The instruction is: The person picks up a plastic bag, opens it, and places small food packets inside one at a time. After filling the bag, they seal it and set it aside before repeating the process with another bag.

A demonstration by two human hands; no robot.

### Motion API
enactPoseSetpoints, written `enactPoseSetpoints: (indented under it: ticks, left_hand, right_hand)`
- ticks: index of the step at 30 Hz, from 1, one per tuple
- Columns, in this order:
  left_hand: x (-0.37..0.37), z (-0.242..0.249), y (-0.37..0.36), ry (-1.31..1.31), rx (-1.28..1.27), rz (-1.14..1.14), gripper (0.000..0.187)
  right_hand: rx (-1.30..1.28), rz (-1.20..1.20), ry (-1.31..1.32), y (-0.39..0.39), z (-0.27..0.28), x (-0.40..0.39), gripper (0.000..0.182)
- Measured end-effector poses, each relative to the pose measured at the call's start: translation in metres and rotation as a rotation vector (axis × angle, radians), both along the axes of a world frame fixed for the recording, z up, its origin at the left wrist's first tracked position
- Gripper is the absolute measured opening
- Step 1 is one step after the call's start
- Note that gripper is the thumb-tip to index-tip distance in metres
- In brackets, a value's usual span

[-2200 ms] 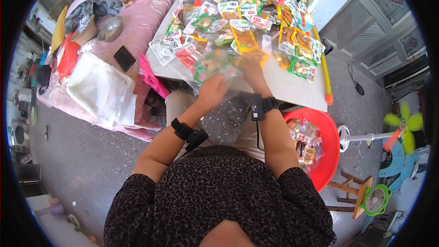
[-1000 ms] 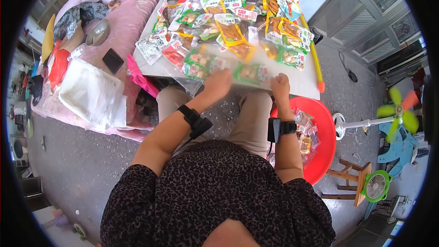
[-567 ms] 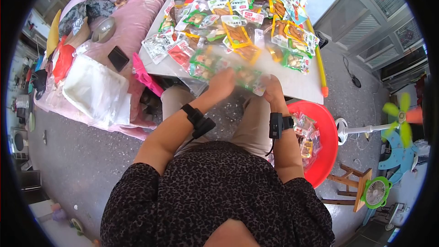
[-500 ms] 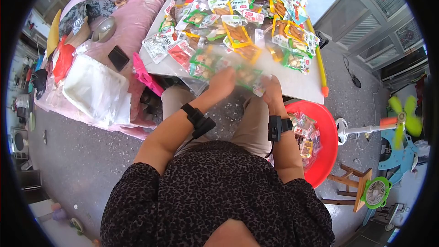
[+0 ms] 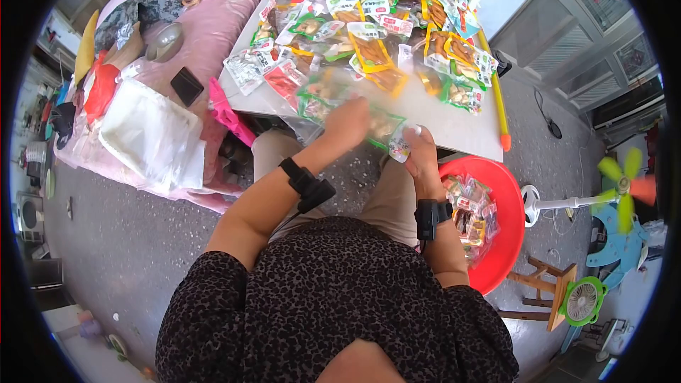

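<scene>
The right hand (image 5: 423, 153) is pinching the white end of a green-edged packet (image 5: 384, 128) over the table's near edge; the left hand (image 5: 346, 126) is curling at its other end, hiding that end, and blur is keeping me from telling what its fingers are pinching. A second green-edged packet (image 5: 316, 99) is lying at the left hand's 10 o'clock, and a packet pile (image 5: 372, 46) is covering the table (image 5: 454, 131) at 12. A yellow tube (image 5: 500, 103) is lying at the right hand's 2 o'clock, and a red tub (image 5: 509, 216) is standing between 4 and 5. The pinched packet's long axis is slanting from 10 to 4 o'clock, white end pointing to 4. A second ago the right hand was showing as a fist beside the packet; now it is gripping it.
</scene>
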State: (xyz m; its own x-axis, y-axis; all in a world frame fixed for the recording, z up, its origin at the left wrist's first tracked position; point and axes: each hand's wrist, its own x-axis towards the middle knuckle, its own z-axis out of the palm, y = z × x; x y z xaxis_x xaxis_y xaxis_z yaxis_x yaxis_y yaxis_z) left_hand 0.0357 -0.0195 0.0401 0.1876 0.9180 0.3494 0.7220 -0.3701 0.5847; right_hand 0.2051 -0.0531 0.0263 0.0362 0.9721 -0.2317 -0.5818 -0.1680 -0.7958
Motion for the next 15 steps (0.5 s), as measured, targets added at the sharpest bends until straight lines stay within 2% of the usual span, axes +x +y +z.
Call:
enactPoseSetpoints:
  ticks: [2,8,11,15]
  left_hand:
    - [0.0,0.011,-0.003,0.214,0.007,-0.023,0.013]
    - [0.003,0.028,-0.009,0.317,0.053,-0.049,0.012]
    - [0.004,0.03,-0.01,0.263,0.115,-0.045,0.01]
    - [0.007,0.027,-0.009,0.26,0.072,0.007,0.01]
  right_hand:
    - [-0.054,0.04,0.025,0.008,-0.012,-0.005,0.013]
    - [-0.028,0.213,0.207,0.028,-0.009,-0.028,0.019]
    - [0.01,0.265,0.135,0.03,0.008,-0.049,0.02]
    - [0.026,0.456,-0.148,0.031,0.021,-0.063,0.018]
